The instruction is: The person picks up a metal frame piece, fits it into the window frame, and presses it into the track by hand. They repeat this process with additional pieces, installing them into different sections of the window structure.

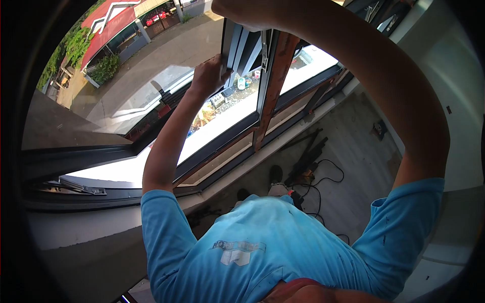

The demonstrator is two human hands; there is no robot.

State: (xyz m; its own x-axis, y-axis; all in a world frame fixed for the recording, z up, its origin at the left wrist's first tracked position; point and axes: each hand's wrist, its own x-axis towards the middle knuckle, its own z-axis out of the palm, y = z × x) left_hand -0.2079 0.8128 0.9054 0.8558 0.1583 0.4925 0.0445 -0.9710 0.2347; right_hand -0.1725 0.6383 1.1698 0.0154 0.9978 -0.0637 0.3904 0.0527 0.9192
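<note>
My left hand (208,77) is closed around the edge of a dark-framed window sash (231,45), fingers curled over the metal profile. Higher up, my right hand (247,12) grips the same sash near its upper end; part of the hand is cut off by the top of the view. A metal window stay (264,50) sits beside the sash, close below my right hand. The dark outer window frame (217,146) runs below my arms, with another stay (83,188) at its lower left.
A reddish-brown post (268,111) stands in the window opening. On the floor lie dark strips (308,156), a power tool (304,178) and a looping black cord (339,177). Another small object (378,130) lies near the right wall. Outside are a road and a red-roofed building (113,17).
</note>
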